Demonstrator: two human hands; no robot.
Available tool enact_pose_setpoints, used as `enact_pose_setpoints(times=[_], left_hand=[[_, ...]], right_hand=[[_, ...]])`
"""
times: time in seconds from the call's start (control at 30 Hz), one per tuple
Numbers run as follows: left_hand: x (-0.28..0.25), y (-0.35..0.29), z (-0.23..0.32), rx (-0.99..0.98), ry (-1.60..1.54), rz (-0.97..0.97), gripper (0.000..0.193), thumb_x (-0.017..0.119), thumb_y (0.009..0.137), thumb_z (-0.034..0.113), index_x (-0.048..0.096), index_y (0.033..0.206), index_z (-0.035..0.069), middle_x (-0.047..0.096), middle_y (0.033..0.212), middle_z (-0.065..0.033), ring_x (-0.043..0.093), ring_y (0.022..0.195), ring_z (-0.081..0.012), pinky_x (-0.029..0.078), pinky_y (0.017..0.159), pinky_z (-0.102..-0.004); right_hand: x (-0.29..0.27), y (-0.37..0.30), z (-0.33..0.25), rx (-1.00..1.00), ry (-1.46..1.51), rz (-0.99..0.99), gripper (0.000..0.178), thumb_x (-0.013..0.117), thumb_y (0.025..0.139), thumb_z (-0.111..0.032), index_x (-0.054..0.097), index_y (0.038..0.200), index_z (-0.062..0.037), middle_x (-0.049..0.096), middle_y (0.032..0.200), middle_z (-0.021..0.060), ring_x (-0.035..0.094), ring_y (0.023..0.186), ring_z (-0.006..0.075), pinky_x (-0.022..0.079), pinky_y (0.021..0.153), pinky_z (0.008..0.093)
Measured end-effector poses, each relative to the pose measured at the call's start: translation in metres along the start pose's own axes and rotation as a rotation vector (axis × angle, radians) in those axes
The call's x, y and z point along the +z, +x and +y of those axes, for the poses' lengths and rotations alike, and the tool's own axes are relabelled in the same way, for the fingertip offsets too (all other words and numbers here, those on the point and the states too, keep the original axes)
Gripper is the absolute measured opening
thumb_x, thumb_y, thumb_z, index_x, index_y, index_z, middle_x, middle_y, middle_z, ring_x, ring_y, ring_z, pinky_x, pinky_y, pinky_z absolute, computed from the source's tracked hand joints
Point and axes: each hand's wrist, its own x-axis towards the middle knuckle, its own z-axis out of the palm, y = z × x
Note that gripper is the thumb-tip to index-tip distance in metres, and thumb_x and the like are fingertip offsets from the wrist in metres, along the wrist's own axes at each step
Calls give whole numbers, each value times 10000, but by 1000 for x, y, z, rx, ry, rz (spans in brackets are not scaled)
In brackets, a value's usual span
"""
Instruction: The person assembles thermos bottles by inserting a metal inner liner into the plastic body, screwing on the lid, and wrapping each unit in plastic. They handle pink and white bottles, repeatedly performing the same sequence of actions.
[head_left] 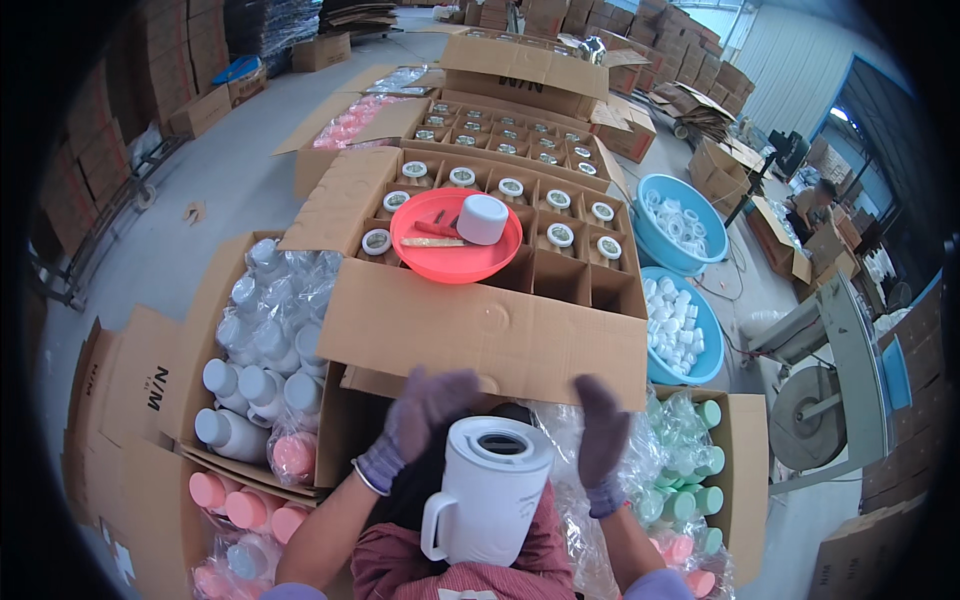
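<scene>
My two gloved hands are open and apart, blurred: left hand [430, 408] at 11 o'clock of one white jug [492, 505], right hand [602, 435] at 2, both near it. The jug sits upright between my thighs [398, 560], its single handle [434, 527] toward 8 o'clock, a round dark opening in its top. From the jug, at 12 o'clock, a divided box [490, 335] holds jars [510, 188] in its cells; nine lids show. On it rests one red bowl [450, 272] containing one white cup [482, 219], a red piece [437, 229] and a tan strip [432, 242]. Between 1 and 2 o'clock stand two blue tubs: the farther tub [648, 232] holds white rings [680, 222], the nearer tub [711, 340] white caps [672, 325], both too many to count. At 10, a carton [196, 350] holds white bottles [258, 388], four plain at the front, others bagged. At 9, three pink bottles [245, 508] stand in a row, more bagged below. At 3, another carton [745, 450] holds green bottles [709, 460] among clear bags [575, 450]; I cannot count them surely.
</scene>
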Motion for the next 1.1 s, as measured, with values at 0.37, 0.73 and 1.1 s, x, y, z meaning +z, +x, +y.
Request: enact_pose_setpoints(times=[0.37,0.73,1.1], left_hand=[[4,39,-47,-17,582,179,462,426,1072,350,640,1170,-48,711,1017,-117,677,893,-145,544,835,-275],[36,-25,-7,-69,767,-143,621,420,988,428,499,1388,-42,573,1363,-154,576,1215,-200,430,1065,-344],[16,-66,11,431,554,76,470,471,1046,308,580,1304,-69,640,1275,-169,571,1235,-242,426,1083,-382]], right_hand=[[76,-19,-84,-39,-761,-226,487,626,889,-181,533,1335,-9,595,1293,160,548,1238,359,381,1103,475],[34,23,-50,136,-383,-930,895,823,726,-317,412,1457,-3,492,1416,190,451,1337,357,345,1143,451],[-34,29,-36,191,-683,-519,816,874,688,-276,508,1376,-36,514,1373,165,488,1286,321,352,1124,429]])
